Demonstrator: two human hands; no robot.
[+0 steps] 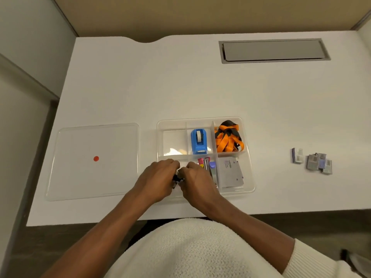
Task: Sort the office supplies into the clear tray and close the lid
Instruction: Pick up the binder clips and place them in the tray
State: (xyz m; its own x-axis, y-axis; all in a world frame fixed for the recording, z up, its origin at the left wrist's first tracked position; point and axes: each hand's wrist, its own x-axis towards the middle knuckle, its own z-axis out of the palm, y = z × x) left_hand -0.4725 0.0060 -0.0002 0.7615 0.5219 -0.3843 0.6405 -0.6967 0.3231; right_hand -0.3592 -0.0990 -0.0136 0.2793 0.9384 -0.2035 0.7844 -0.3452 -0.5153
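Observation:
The clear tray sits mid-table with several compartments. It holds a blue tape dispenser, orange and black lanyards, coloured markers and a grey packet. My left hand and my right hand meet over the tray's front left compartment, both closed around small black clips that are mostly hidden by my fingers. The clear lid with a red dot lies flat to the left of the tray. Small grey staple boxes lie on the table far right.
A grey cable hatch is set into the white table at the back right. The table's front edge runs just below my wrists. A partition wall rises on the left.

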